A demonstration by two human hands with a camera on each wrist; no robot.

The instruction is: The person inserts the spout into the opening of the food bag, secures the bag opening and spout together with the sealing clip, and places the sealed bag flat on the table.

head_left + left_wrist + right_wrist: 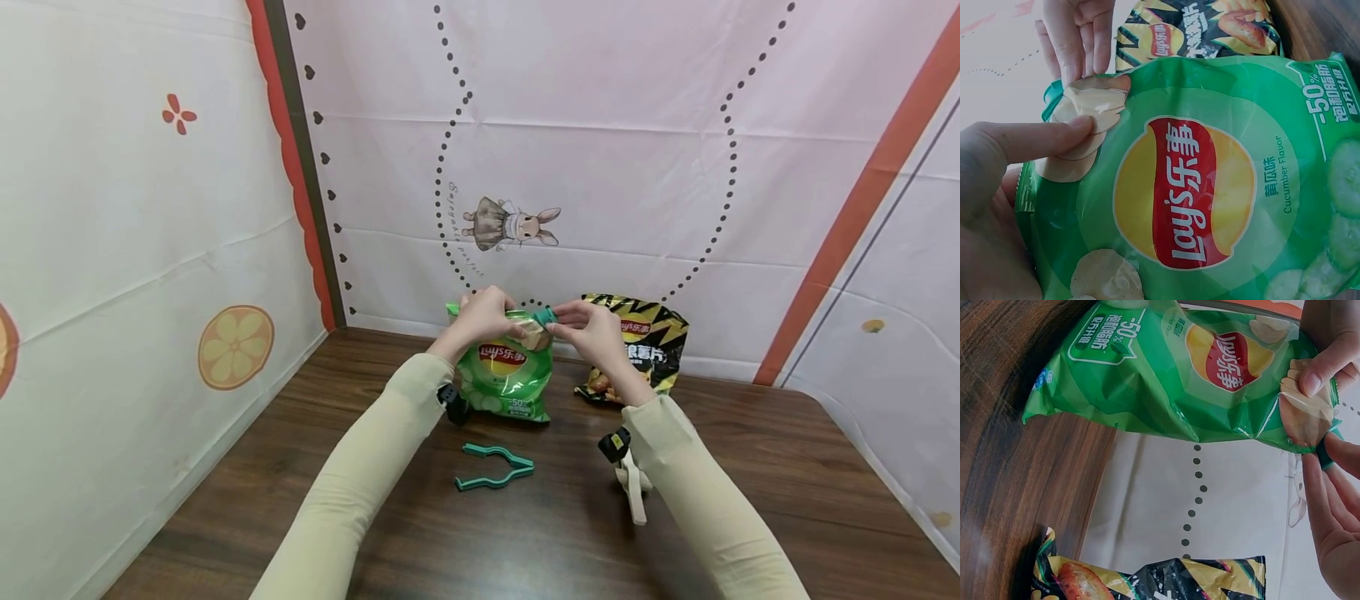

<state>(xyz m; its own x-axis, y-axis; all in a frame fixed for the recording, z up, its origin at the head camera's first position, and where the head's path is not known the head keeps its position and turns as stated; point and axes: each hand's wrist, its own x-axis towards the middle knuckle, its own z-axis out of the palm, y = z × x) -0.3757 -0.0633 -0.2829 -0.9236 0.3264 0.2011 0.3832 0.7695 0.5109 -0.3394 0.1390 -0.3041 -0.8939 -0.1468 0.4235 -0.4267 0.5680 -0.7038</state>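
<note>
A green bag of Lay's cucumber-flavor potato chips [504, 379] stands upright at the back of the table. My left hand [486, 317] pinches its top edge, the thumb on the printed chips at the front and the fingers behind. At the bag's top right corner, my right hand [592, 333] pinches a small teal clip [1327, 449] between thumb and fingers. Most of that clip is hidden by the fingers and the folded bag top. An unfastened teal bag clip [517, 471] lies spread in a V on the table before the bag.
A black and gold Lay's bag [651, 342] leans by the back wall, behind my right hand. Under my right forearm lies a whitish clip [634, 492], partly covered by the wrist camera. Printed cloth walls [600, 183] border the brown wooden table [420, 533].
</note>
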